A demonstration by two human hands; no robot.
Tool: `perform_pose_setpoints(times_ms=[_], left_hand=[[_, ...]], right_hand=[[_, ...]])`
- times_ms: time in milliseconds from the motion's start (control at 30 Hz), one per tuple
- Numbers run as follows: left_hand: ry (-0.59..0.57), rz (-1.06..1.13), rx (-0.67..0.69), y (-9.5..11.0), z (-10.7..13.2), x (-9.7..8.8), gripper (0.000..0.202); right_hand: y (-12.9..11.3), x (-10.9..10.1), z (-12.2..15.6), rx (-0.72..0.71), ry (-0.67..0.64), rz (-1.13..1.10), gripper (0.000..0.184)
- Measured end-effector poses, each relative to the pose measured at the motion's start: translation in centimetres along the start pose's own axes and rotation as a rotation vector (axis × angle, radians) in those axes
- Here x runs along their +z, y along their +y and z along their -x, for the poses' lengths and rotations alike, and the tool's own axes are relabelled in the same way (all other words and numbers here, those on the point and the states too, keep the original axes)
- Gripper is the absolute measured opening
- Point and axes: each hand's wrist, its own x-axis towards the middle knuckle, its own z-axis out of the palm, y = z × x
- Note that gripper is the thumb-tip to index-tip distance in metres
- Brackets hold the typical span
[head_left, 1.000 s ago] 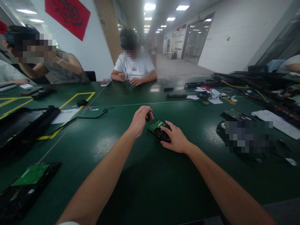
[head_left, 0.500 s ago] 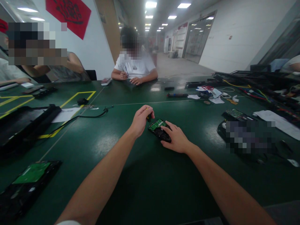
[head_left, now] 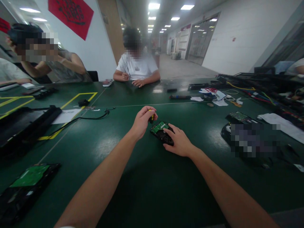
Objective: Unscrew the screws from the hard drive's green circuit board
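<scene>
My left hand (head_left: 143,122) is closed around a small screwdriver (head_left: 151,117) with a yellow and black handle. Its shaft points down at the left corner of a black plastic unit (head_left: 159,134), where a green circuit board (head_left: 160,126) is exposed; whether the tip touches a screw is too small to tell. My right hand (head_left: 177,139) lies across the unit's right part, thumb on the near edge and fingers over the top, gripping it against the green table (head_left: 133,177). Part of the unit is hidden under that hand.
At the left front lies a similar black unit with a board (head_left: 29,175); behind it are a long black housing (head_left: 28,126) and a black cable (head_left: 90,117). Another board (head_left: 239,117) and a wire pile (head_left: 268,95) lie right. A person (head_left: 136,68) sits opposite.
My left hand has tilted slightly, so more of the yellow screwdriver handle shows. The right hand and the unit stay in place. The view has shifted a little.
</scene>
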Motion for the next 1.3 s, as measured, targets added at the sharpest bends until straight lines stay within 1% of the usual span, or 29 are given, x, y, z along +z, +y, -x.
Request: perform_pose_setpoints(times_ms=[167, 267, 400, 533, 633, 733, 900, 1000, 1133, 1300], left_hand=[[0.054, 0.053, -0.04, -0.1, 0.0, 0.0, 0.017], [0.026, 0.068, -0.07, 0.2, -0.1, -0.2, 0.017], [-0.042, -0.005, -0.095, 0.8, -0.3, -1.0, 0.02], [-0.006, -0.087, -0.093, 1.2, -0.6, -2.1, 0.027], [-0.008, -0.086, -0.12, 1.3, -0.7, -2.4, 0.029], [-0.018, -0.019, -0.152, 1.4, -0.5, -2.0, 0.028], [0.016, 0.17, -0.264, 1.3, -0.2, -0.6, 0.02], [0.006, 0.232, -0.282, 1.3, -0.1, -0.2, 0.017], [-0.004, 0.222, -0.268, 1.1, -0.1, -0.2, 0.018], [-0.018, 0.126, -0.234, 0.9, -0.1, -0.3, 0.021]], right_hand=[[0.0, 0.2, 0.0, 0.005, 0.011, -0.002, 0.08], [0.0, 0.2, 0.0, 0.007, 0.005, -0.003, 0.08], [0.1, 0.1, 0.0, 0.009, 0.0, -0.005, 0.08], [0.0, -0.1, -0.1, 0.006, -0.015, -0.006, 0.08], [0.0, 0.0, -0.1, 0.012, -0.012, -0.01, 0.08], [0.0, 0.1, 0.0, 0.02, -0.006, -0.008, 0.079], [0.1, 0.2, 0.0, 0.008, 0.001, -0.001, 0.079], [0.0, 0.2, 0.0, 0.008, 0.004, -0.004, 0.079], [0.0, 0.1, 0.0, 0.006, -0.001, 0.002, 0.079], [-0.1, 0.0, 0.0, -0.003, 0.005, -0.003, 0.08]])
